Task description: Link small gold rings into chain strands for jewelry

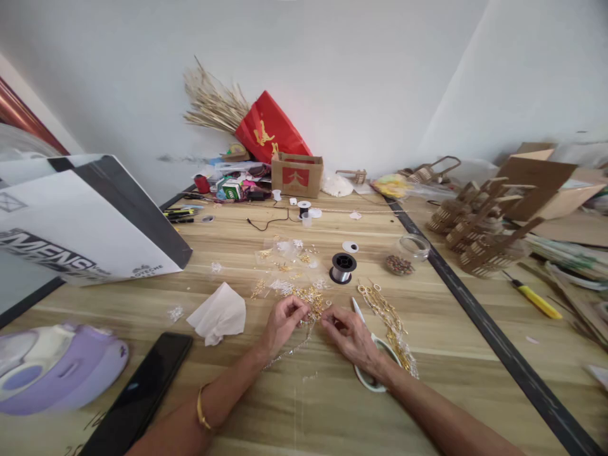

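— What is the biggest thing there?

— The wood-grain worktop, with a dark strip down its right side. Next is a white box with printed lettering, by the left edge.

— And after those?

— A dark phone, lying flat toward the near left corner.

— How are the 2 hands?

— Both are in the middle of the worktop, fingers bent. The left hand has thumb and forefinger drawn near together at the small pieces. The right hand is half curled just beside it, a narrow gap between their fingertips. I can't tell if either has hold of anything; the parts are too small.

— What lies around them?

— Scissors under the right wrist, tips toward the far edge. Just right of them, a bunch of gold and silver chains. Farther toward the right side stands a clear jar with brown bits inside, then a black spool nearer the centre.

— The smallest?

— A thin silver chain, running from the fingertips toward the left wrist, and the loose gold and silver pieces, heaped at the worktop's centre.
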A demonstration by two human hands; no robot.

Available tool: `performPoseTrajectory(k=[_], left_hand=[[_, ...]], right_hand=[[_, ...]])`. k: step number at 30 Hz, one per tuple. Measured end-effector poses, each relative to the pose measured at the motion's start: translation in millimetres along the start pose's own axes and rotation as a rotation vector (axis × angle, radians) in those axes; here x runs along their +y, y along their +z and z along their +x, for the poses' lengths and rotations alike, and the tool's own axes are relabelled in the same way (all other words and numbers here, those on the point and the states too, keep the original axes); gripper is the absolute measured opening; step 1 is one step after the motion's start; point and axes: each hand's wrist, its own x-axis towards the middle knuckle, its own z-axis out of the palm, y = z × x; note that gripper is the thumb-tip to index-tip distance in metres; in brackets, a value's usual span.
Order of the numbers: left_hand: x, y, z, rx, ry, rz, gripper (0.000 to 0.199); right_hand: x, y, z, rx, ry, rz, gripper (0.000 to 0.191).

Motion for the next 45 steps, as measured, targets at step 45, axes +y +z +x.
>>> performPoseTrajectory(k=[45], left_hand=[[3.2,5.3,-2.0,-0.04,-0.059,-0.185,0.028]], right_hand=[[5.2,0.8,1.2,-0.021,0.03,-0.132,0.029]])
